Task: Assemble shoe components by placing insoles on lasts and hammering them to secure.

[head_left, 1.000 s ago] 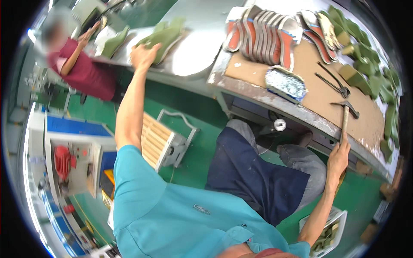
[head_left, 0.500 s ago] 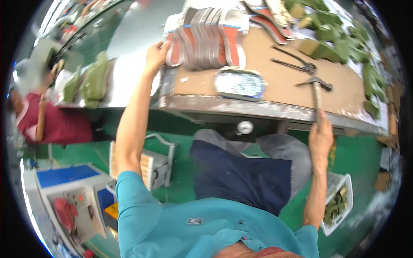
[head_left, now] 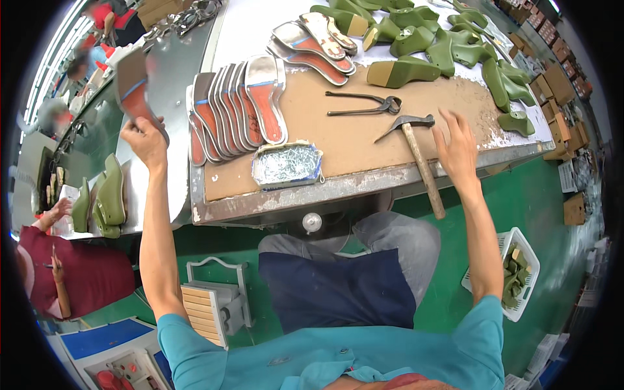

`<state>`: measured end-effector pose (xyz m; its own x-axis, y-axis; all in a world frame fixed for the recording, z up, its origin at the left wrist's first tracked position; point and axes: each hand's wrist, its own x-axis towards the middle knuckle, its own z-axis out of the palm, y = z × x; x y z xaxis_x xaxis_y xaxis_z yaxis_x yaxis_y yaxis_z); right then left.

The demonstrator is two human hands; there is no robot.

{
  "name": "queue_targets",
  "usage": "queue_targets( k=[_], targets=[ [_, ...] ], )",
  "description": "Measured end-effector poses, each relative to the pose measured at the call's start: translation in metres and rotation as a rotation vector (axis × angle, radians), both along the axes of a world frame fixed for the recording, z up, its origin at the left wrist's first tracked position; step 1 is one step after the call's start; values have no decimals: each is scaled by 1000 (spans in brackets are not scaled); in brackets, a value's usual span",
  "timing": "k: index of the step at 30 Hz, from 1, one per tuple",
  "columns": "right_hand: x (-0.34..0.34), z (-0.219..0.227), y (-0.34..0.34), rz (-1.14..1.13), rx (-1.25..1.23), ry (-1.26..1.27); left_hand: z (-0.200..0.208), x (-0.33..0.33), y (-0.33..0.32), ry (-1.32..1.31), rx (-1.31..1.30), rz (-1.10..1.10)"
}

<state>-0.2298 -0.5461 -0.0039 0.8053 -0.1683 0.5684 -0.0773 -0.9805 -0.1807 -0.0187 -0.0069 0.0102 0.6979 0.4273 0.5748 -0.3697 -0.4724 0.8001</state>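
Out over the left side of the table, my left hand (head_left: 146, 144) grips a shoe insole (head_left: 135, 81) by its lower end. The insole stands up from my fingers, orange-red with a grey part and a blue stripe. To its right, a row of similar insoles (head_left: 265, 107) leans together on the brown board. My right hand (head_left: 457, 155) holds nothing, fingers apart, just right of a hammer (head_left: 421, 162). The hammer's wooden handle sticks out over the table's front edge. Behind the hammer lie metal pincers (head_left: 361, 105). A shallow tray (head_left: 286, 174) holds small silvery bits.
Green shoe lasts (head_left: 404, 71) cover the back right of the table. More insoles (head_left: 312, 47) lie behind the pincers. A white basket (head_left: 525, 283) of green pieces stands on the floor at right. Green lasts (head_left: 109, 195) and a person in maroon (head_left: 81, 273) are at left.
My left hand has moved left from the insole row and now holds an insole up. My right hand has let go of the hammer, which now lies on the table edge. The view has shifted.
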Motion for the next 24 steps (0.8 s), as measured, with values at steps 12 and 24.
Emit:
queue_targets(
  k=[12,24],
  targets=[
    [148,15,-56,-86,-120,422,9,-212,-70,282,-403,-460],
    [79,-29,-120,27,362,263,-48,-315,-123,574,-1029,-636]
  ],
)
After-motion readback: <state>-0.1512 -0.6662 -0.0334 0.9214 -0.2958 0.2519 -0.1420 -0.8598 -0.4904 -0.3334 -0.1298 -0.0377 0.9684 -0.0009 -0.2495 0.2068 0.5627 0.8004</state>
